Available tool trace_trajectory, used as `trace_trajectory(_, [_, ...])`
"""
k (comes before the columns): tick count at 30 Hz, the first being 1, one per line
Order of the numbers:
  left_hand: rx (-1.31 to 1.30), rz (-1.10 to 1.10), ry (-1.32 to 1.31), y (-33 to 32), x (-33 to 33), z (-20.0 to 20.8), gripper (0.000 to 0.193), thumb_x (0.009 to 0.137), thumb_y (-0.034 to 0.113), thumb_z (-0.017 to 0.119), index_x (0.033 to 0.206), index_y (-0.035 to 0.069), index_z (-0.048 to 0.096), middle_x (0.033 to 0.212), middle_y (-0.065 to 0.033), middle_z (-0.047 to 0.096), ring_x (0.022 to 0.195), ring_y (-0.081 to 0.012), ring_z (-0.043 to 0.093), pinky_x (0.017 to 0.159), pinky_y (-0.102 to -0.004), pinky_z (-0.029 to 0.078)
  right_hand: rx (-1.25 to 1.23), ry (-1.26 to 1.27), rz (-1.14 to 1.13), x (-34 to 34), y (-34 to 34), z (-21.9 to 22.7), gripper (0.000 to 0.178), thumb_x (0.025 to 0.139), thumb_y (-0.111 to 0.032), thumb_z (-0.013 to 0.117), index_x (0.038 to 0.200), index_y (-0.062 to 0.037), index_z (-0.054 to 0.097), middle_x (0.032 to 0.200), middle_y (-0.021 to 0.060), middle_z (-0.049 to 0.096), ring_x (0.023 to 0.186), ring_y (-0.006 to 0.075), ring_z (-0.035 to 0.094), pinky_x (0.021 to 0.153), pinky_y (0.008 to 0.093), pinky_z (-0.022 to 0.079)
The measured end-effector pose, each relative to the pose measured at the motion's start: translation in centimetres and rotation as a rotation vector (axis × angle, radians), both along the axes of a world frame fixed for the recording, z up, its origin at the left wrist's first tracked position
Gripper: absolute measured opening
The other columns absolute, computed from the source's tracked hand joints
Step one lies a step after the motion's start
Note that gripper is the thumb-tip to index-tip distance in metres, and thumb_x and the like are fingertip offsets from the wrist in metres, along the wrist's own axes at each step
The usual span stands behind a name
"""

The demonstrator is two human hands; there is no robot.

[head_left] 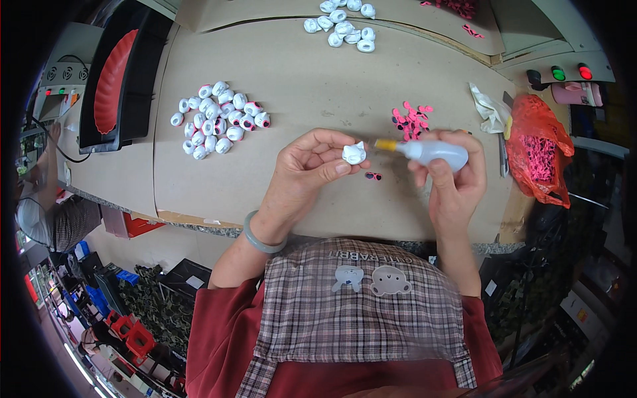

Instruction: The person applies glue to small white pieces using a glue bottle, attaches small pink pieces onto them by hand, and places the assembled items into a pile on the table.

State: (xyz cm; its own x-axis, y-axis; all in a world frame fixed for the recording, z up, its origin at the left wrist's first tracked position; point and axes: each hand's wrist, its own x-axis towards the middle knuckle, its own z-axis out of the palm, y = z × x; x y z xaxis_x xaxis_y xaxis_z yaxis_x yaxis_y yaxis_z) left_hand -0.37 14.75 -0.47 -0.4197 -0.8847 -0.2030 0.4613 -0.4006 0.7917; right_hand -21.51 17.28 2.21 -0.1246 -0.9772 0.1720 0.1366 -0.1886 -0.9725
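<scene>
Left hand [312, 166] pinches small white piece [353, 154] at fingertips; right hand [451, 179] grips glue bottle [431, 152], nozzle just beside piece.

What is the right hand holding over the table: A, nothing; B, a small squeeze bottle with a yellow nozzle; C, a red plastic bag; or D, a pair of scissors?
B: the right hand grips a small squeeze bottle, its yellow nozzle aimed at the white piece pinched in the left hand.
</scene>
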Motion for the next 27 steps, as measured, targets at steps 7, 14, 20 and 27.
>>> trace_trajectory(7, [-0.048,0.103,0.031,-0.6,1.9,-0.5,0.029,0.085,-0.002,0.061,0.114,-0.002,0.057,0.11,-0.019,0.063,0.097,-0.0256,0.065,0.087,-0.0326,0.054,0.289,-0.18,0.123,-0.9,-0.2,-0.7,0.039,0.079,0.005,0.068,0.114,-0.0019,0.05,0.1,0.0064,0.057,0.086,0.0167,0.064,0.078,0.028,0.052])
trace_trajectory(14, [-0.08,0.211,-0.002,-1.4,3.4,-0.1,0.029,0.086,-0.001,0.061,0.115,-0.002,0.057,0.112,-0.0202,0.063,0.099,-0.0249,0.065,0.088,-0.0306,0.053,0.325,0.575,0.163,-0.7,1.5,-2.8,0.015,0.079,0.001,0.065,0.09,-0.0047,0.058,0.084,0.0049,0.057,0.07,0.0144,0.058,0.064,0.0298,0.047])
trace_trajectory(20, [-0.079,0.233,-0.029,-1.4,3.5,-0.2,0.029,0.087,0.0,0.06,0.115,-0.002,0.056,0.112,-0.0198,0.063,0.099,-0.0248,0.065,0.089,-0.0305,0.053,0.129,0.817,0.177,1.2,1.6,-2.6,0.014,0.077,-0.001,0.069,0.09,-0.0034,0.065,0.083,0.0076,0.056,0.067,0.0231,0.059,0.062,0.0313,0.049])
trace_trajectory(27, [-0.045,0.17,-0.006,-0.7,2.7,-0.6,0.03,0.087,0.001,0.061,0.116,-0.003,0.057,0.111,-0.0189,0.063,0.099,-0.0244,0.065,0.088,-0.0309,0.053,0.052,0.684,0.195,0.4,1.2,-2.7,0.014,0.078,-0.002,0.071,0.091,-0.0033,0.066,0.083,0.0078,0.062,0.067,0.0182,0.061,0.061,0.0279,0.05])
